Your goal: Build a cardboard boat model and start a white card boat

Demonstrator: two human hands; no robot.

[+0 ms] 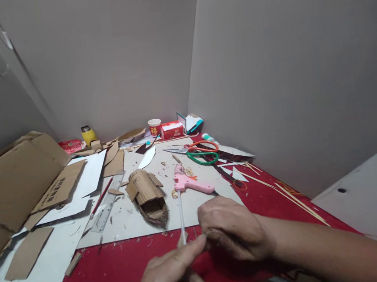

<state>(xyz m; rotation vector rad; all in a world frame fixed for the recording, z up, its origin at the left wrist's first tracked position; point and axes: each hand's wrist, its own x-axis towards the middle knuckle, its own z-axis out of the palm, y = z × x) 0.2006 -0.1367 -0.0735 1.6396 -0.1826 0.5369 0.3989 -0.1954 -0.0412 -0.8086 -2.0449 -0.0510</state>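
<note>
Low in the head view, my left hand [170,270] has its thumb side stretched towards my right hand [233,226], and its lower fingers curl beneath. The fingers of my right hand are bent into a fist, and the two hands meet at the tips. Whatever they pinch is hidden. Just beyond them lies a pink glue gun [193,183] with a clear glue stick [182,213] sticking out towards me. To its left rests a small cardboard boat [149,196] with a curved roof and side flaps.
Scissors [196,153] with orange and green handles lie behind the glue gun. A clear ruler [106,208], cardboard pieces [28,254] and a cardboard box [14,181] are on the left. Thin wooden sticks [299,201] lie right. A paper cup [155,127] and yellow bottle [88,135] stand behind.
</note>
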